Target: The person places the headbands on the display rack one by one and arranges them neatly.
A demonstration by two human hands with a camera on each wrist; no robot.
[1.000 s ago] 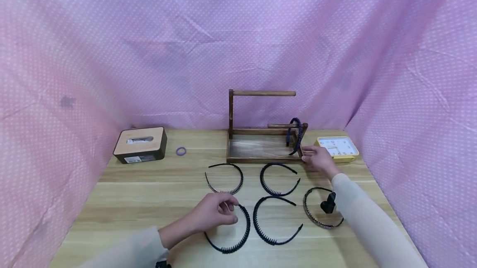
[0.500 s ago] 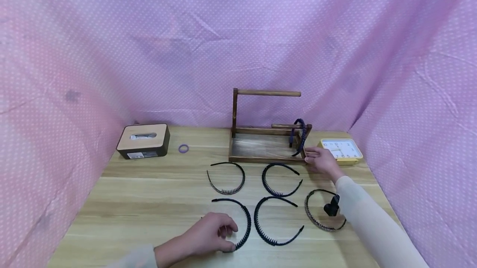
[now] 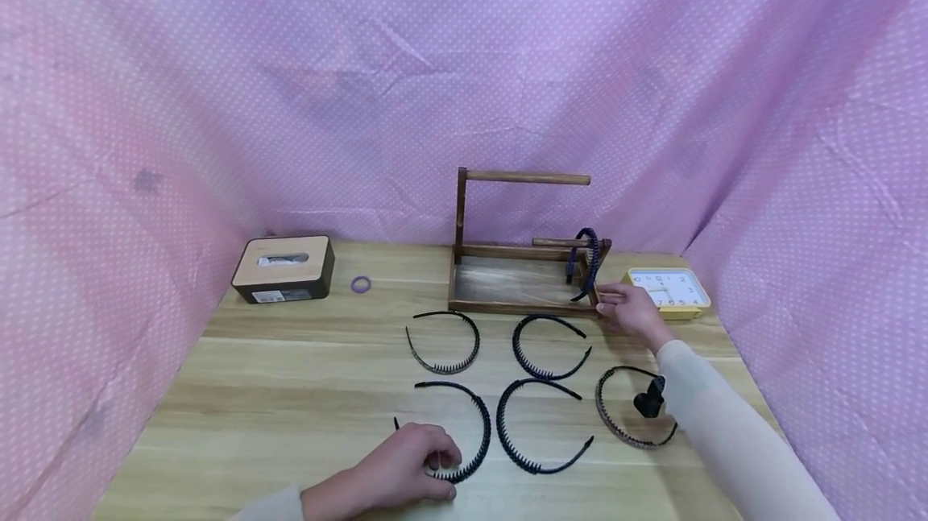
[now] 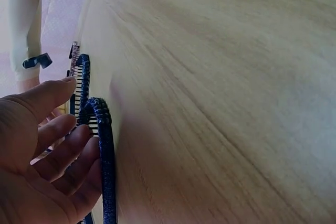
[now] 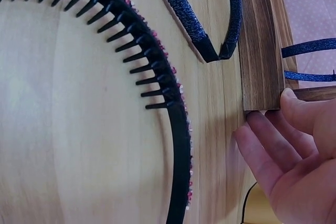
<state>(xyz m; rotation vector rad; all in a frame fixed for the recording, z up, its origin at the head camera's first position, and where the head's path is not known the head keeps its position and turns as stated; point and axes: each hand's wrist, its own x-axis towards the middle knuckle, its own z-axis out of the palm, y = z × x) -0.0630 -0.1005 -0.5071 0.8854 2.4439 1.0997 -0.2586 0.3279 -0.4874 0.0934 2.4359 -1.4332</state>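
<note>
My left hand [image 3: 409, 465] is over the near-left black toothed headband [image 3: 484, 432], covering part of it. In the left wrist view its thumb and loosely bent fingers [image 4: 84, 166] are apart, beside the dark glittery headband [image 4: 106, 156]; no pinch is visible. My right hand [image 3: 632, 313] holds the near right corner of a brown wooden rack [image 3: 522, 311]. Its thumb lies on the wood and its fingers are against the outside. A dark blue headband [image 3: 594, 259] hangs on the rack's lower bar [image 3: 553, 242]. The upper bar [image 3: 529, 177] bears nothing.
More headbands lie on the table: a thin one [image 3: 474, 344], a dark one [image 3: 518, 348], another dark one [image 3: 502, 428] and a jewelled one [image 3: 605, 416] by the right sleeve. A tissue box [image 3: 283, 267], purple ring [image 3: 361, 284] and yellow clock [image 3: 670, 291] stand behind.
My left hand has moved towards the near edge, from the headband's upper end to its lower part. The right hand stays at the rack's corner. The view has shifted slightly.
</note>
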